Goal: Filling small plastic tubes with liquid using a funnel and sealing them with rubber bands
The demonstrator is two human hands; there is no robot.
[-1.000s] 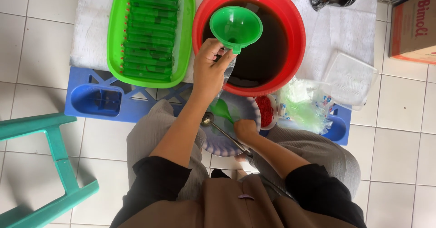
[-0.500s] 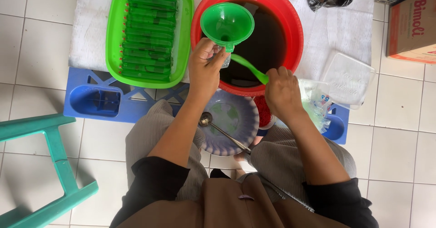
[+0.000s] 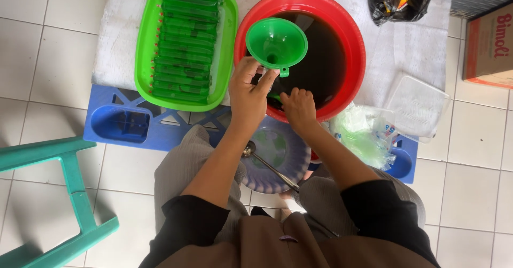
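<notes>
Head view: red basin (image 3: pixel 352 49) of dark liquid beside green tray (image 3: pixel 143 59) of filled green tubes. Left hand (image 3: pixel 248 94) grips green funnel (image 3: pixel 276 42) over the basin's near rim; right hand (image 3: pixel 299 107) pinches something just beneath it, hidden.

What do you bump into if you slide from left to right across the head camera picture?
Teal plastic stool → green rectangular tray of green sticks → left hand holding green plastic funnel → right hand → red round basin of dark liquid → clear plastic lid → cardboard box.
</notes>
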